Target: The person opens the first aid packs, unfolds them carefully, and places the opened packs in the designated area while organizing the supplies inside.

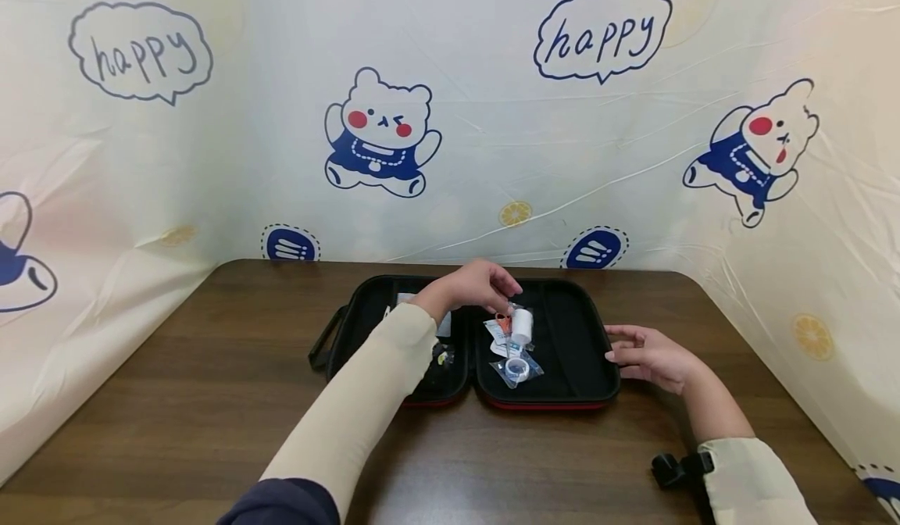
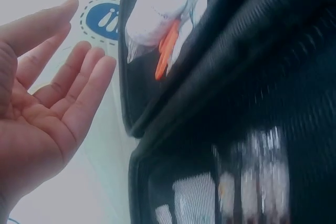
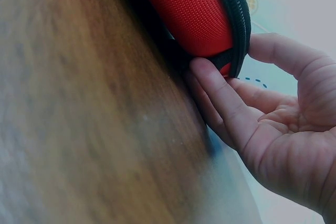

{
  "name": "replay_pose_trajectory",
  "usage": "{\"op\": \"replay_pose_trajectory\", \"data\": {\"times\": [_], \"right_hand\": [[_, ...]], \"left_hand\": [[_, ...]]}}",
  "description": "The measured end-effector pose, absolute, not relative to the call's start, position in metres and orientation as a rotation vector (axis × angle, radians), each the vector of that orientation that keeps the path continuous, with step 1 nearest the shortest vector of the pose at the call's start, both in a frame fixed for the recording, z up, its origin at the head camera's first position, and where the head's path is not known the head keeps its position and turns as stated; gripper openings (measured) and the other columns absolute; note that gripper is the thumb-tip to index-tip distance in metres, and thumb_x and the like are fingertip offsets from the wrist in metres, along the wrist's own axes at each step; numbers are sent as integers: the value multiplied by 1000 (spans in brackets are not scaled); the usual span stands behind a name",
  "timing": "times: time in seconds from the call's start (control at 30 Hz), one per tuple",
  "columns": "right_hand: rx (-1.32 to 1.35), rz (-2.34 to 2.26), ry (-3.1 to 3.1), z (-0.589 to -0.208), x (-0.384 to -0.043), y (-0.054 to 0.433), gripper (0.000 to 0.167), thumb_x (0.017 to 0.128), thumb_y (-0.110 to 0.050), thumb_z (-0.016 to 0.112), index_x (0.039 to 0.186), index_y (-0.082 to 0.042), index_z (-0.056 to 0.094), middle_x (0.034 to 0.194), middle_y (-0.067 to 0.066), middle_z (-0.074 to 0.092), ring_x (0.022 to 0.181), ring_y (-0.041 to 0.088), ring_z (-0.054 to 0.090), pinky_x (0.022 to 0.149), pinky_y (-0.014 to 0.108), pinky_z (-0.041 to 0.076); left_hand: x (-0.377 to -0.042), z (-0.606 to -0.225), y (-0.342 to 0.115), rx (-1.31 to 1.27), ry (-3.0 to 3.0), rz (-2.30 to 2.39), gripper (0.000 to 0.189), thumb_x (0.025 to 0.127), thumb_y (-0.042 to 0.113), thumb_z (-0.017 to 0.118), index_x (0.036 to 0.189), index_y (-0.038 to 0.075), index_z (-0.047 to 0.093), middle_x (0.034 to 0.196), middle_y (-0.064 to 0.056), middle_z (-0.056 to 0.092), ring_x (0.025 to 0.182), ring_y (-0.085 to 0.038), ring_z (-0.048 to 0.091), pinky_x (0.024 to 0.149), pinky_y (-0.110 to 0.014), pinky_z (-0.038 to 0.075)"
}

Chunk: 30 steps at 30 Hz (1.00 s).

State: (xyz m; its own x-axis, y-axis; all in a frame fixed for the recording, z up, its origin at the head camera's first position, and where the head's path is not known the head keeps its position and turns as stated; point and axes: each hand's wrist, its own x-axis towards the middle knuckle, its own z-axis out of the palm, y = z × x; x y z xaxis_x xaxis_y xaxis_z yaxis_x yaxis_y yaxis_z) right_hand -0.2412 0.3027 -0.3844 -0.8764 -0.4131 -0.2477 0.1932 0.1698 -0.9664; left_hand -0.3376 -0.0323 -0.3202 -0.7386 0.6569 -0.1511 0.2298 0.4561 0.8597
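Note:
A black-lined zippered case [image 1: 573, 345] lies spread wide on the table, its outside red [image 3: 189, 14] in the right wrist view. My left hand [image 1: 474, 284] hovers over the case near the middle, fingers loosely bent; the left wrist view shows nothing in its palm [image 2: 37, 124]. Below it, in the right half, lie a white bandage roll [image 1: 522, 326] in clear wrap, orange-handled scissors [image 1: 502, 322], white packets [image 1: 496, 347] and a bagged white ring-shaped roll [image 1: 516, 369]. My right hand [image 1: 650, 359] holds the case's right edge between thumb and fingers.
The left half of the case holds small packaged items [image 2: 194, 198], partly hidden by my left arm. A black strap handle [image 1: 326, 339] sticks out at its left. Brown wooden table [image 1: 176, 400] surrounds it; a printed cloth [image 1: 485, 158] hangs behind.

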Motion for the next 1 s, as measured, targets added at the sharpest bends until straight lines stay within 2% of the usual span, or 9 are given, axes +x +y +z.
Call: {"op": "replay_pose_trajectory", "data": {"times": [0.2, 0.4, 0.57, 0.77, 0.87, 1.0], "right_hand": [[-223, -1756, 1996, -384, -240, 302, 72, 96, -7, 58, 147, 15, 12, 112, 12, 60, 99, 17, 61, 88, 37, 54], [-219, -1746, 2008, -382, -240, 301, 72, 96, -8, 58, 147, 15, 12, 113, 12, 59, 99, 17, 60, 89, 37, 53], [-226, -1754, 1996, -382, -240, 301, 73, 96, -7, 59, 147, 15, 12, 112, 12, 60, 99, 17, 61, 89, 37, 54], [-240, -1760, 1989, -383, -240, 302, 73, 96, -7, 59, 146, 16, 12, 112, 11, 61, 98, 17, 62, 88, 37, 54], [-237, -1759, 1994, -383, -240, 302, 73, 96, -7, 59, 146, 16, 12, 112, 11, 61, 98, 17, 62, 88, 37, 54], [-223, -1757, 2001, -382, -239, 302, 73, 95, -7, 59, 146, 16, 12, 113, 12, 60, 99, 17, 61, 88, 37, 54]], "left_hand": [[-343, -330, -20, 725, 2288, 1225, 36, 83, 2, 76, 117, -2, 67, 117, -21, 64, 91, -19, 59, 84, -39, 55], [-347, -339, -15, 703, 2353, 1208, 39, 80, 2, 78, 118, 0, 68, 119, -18, 64, 95, -19, 57, 80, -30, 55], [-348, -349, -15, 659, 2398, 1155, 45, 79, 9, 81, 122, 6, 68, 124, -10, 64, 102, -18, 57, 91, -32, 50], [-348, -353, -17, 646, 2355, 1148, 51, 78, 11, 83, 126, 8, 66, 128, -8, 63, 104, -17, 59, 95, -33, 49], [-348, -353, -17, 652, 2338, 1151, 50, 77, 9, 83, 124, 8, 67, 123, -6, 66, 101, -16, 59, 93, -32, 50], [-347, -352, -17, 620, 2340, 1163, 40, 76, 4, 82, 115, 7, 72, 106, -2, 69, 92, -16, 60, 86, -33, 53]]}}
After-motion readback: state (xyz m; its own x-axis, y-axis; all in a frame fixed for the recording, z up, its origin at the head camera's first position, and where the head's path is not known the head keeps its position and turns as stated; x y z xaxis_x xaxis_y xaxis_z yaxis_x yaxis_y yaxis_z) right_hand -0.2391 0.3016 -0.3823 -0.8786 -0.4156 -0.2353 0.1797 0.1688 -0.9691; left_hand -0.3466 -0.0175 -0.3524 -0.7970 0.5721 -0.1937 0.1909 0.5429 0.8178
